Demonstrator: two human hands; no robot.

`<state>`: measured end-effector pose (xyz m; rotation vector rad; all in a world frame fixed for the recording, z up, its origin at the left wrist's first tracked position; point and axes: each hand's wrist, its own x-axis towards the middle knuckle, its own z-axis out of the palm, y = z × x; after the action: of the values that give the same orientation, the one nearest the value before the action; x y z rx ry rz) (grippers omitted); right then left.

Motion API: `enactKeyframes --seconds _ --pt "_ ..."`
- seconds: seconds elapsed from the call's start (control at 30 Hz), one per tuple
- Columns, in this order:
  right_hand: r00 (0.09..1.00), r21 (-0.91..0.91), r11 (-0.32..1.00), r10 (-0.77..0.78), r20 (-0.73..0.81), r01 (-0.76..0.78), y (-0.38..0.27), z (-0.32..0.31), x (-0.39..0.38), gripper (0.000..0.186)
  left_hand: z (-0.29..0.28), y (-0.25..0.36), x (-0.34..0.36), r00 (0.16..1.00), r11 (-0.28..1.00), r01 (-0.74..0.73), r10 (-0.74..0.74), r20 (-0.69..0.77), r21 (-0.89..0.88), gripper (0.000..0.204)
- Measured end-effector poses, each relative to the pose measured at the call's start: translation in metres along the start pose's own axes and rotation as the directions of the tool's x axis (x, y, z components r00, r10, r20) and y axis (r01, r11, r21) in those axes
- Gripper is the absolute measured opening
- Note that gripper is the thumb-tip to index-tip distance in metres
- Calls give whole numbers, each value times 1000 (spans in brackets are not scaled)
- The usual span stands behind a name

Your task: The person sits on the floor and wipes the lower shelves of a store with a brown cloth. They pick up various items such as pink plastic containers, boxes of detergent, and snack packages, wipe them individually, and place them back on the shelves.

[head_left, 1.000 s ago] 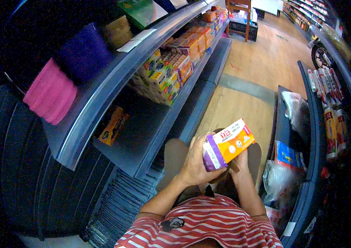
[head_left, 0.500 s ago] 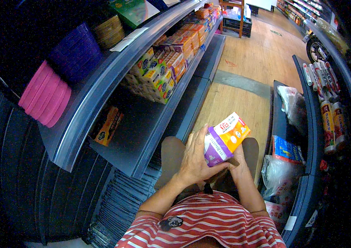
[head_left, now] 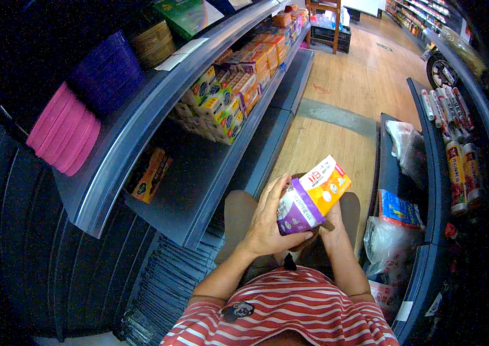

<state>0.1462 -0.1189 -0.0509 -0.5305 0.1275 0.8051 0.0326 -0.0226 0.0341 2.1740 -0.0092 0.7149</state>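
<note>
Pack (head_left: 315, 197): turned since, more purple end showing — likely firm, slick; hold its sides
Left hand (head_left: 266, 226): fingers gripping pack
Right hand (head_left: 334, 229): fingers hidden — can't tell

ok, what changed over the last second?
The purple-and-orange pack has been turned, so more of its purple end faces the camera. The left hand still grips it; the right hand stays by its right side, partly hidden. The packs on the left shelf are unchanged.
</note>
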Motion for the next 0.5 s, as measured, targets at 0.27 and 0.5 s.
enactKeyframes --seconds 0.27,0.5 --pt "1000 -8 1000 -7 8 7 1 -2 3 39 3 1 -4 999 999 36 -35 -36 20 95" --pt "992 -138 990 -58 -113 42 -3 32 -24 40 2 6 -6 985 991 -67 83 -150 113 83"
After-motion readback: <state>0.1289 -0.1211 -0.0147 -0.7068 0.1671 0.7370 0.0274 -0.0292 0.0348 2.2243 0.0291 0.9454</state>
